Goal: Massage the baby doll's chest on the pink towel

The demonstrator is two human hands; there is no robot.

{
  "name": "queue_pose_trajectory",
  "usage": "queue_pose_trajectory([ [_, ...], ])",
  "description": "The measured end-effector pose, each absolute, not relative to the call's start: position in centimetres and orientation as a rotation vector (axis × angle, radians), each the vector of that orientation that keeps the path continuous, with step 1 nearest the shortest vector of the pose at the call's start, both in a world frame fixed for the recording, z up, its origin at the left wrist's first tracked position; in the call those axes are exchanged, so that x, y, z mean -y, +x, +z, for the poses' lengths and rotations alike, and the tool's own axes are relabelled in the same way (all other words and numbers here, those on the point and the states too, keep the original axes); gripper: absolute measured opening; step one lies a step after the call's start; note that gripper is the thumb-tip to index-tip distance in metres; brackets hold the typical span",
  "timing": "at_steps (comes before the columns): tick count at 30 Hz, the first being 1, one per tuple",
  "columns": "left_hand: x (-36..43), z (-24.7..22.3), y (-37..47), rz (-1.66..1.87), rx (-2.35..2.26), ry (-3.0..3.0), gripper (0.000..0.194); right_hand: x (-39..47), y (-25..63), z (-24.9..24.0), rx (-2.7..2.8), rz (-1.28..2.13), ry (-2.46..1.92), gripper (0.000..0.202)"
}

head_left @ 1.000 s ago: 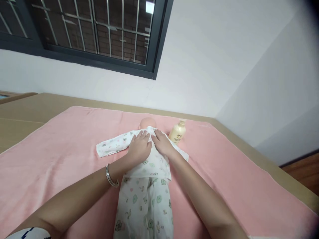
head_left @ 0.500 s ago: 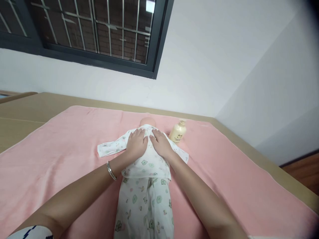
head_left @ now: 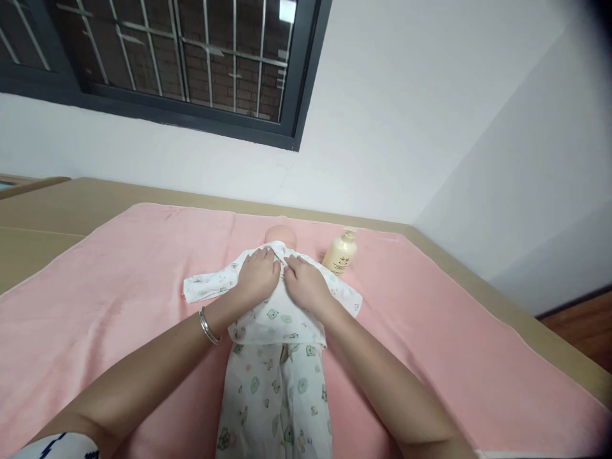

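Note:
A baby doll (head_left: 281, 236) lies on its back, dressed in a white shirt (head_left: 282, 313) printed with small green figures and matching trousers (head_left: 272, 395). Its sleeves stretch out to both sides. My left hand (head_left: 259, 275) rests on the upper chest with bent fingers pinching the shirt near the neckline. Beside it, my right hand (head_left: 306, 284) has its fingertips closed on the cloth near the middle of the chest. A small raised fold shows between the two hands. The fingertips are partly hidden in the fabric.
A cream pump bottle (head_left: 341, 252) stands just right of the doll's shoulder. Beneath everything lies a pink blanket (head_left: 134, 280) on a wooden surface (head_left: 71, 204). Behind are a white wall (head_left: 363, 146) and a barred window (head_left: 191, 57).
Both hands lay flatter on the doll's chest before; now their fingers have curled and gathered the shirt near the neckline. The doll and cloth have shifted slightly left in view.

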State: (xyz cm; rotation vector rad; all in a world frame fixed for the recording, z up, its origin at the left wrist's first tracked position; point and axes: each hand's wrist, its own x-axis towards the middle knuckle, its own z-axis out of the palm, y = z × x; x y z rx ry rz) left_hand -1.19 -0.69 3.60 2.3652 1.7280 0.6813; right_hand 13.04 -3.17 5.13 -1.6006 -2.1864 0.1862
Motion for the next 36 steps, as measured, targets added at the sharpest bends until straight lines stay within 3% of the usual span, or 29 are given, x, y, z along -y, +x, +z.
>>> queue_pose_trajectory([
  [5,3.2,2.7,0.6,0.671,-1.710,2.511,0.051,0.4,15.4,4.8,2.139,0.244,-1.577,0.034],
  [13,-0.7,3.6,-1.9,0.724,-1.533,2.407,0.038,3.7,12.2,4.6,2.246,0.081,-1.657,0.045],
  [21,2.1,2.4,0.2,0.752,-1.667,2.563,0.047,-0.1,15.4,4.5,2.189,0.239,-1.575,0.035],
  [28,-0.8,3.0,-1.7,0.798,-1.511,2.375,0.040,3.6,12.2,4.6,2.232,0.113,-1.652,0.051],
  [36,-0.4,1.8,-0.8,0.790,-1.665,2.340,0.050,0.7,14.1,3.4,2.124,0.205,-1.625,0.049],
])
